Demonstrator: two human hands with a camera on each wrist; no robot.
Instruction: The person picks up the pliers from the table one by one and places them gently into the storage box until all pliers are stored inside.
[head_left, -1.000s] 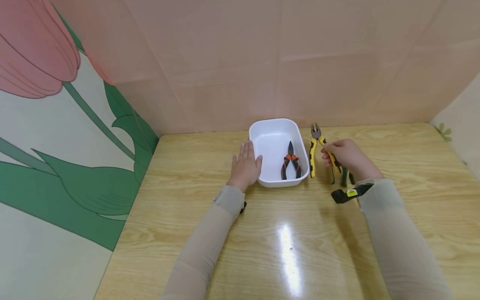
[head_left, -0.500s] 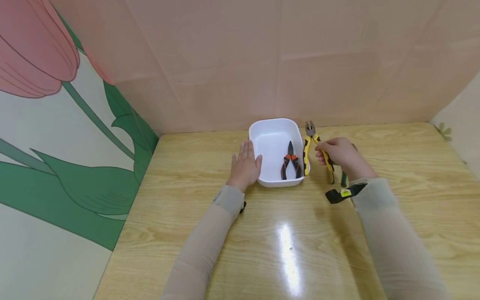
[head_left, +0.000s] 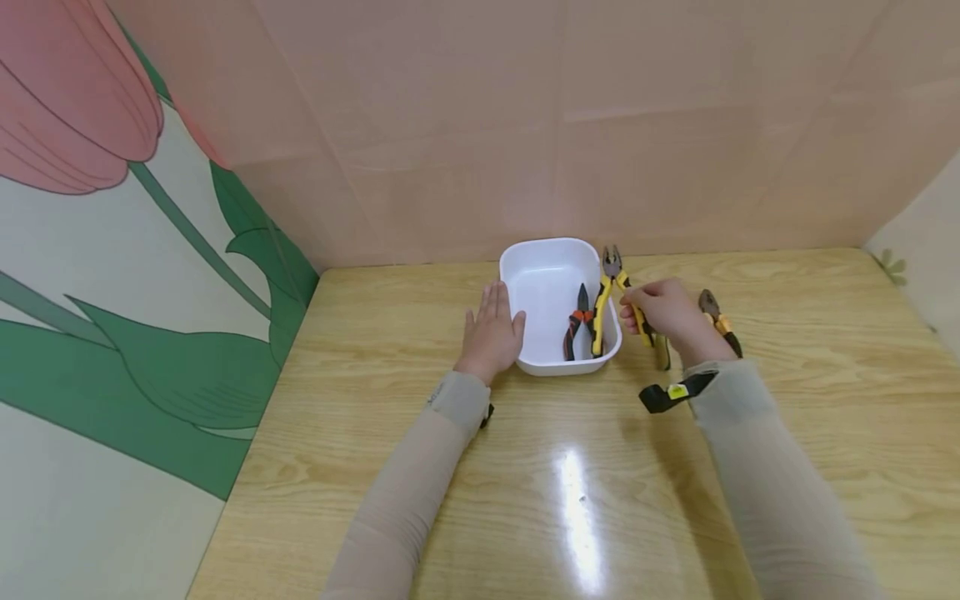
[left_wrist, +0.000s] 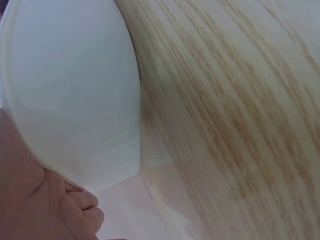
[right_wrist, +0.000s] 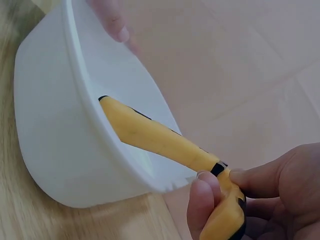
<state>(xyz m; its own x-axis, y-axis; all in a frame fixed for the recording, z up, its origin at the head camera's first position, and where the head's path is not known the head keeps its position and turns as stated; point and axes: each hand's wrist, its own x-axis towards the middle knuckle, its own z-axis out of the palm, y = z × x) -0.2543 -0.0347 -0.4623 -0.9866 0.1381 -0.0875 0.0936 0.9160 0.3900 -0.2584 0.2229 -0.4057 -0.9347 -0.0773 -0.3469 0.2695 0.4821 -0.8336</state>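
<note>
A white plastic tub (head_left: 536, 337) stands on the table near the wall. My left hand (head_left: 489, 335) rests straight-fingered against its left rim; the left wrist view shows those fingers (left_wrist: 82, 207) at the tub's edge. My right hand (head_left: 667, 315) pinches one handle of yellow-and-black combination pliers (head_left: 603, 308), the handles spread apart and the metal nose pointing away. Their other handle (right_wrist: 150, 135) reaches over the tub's right rim into its opening. Inside the tub lie needle-nose pliers (head_left: 573, 333) with black and orange handles, partly covered by the yellow handle in the head view.
Another pair of pliers (head_left: 723, 325) with orange-yellow and black handles lies right of my right wrist, partly hidden by it. An olive-green handle (head_left: 662, 353) shows below my right hand. The wooden table (head_left: 360, 350) meets a pinkish wall behind.
My right hand has moved left with the combination pliers, from beside the tub to over its right rim. Pliers behind the right wrist have come into view. My left hand stays put.
</note>
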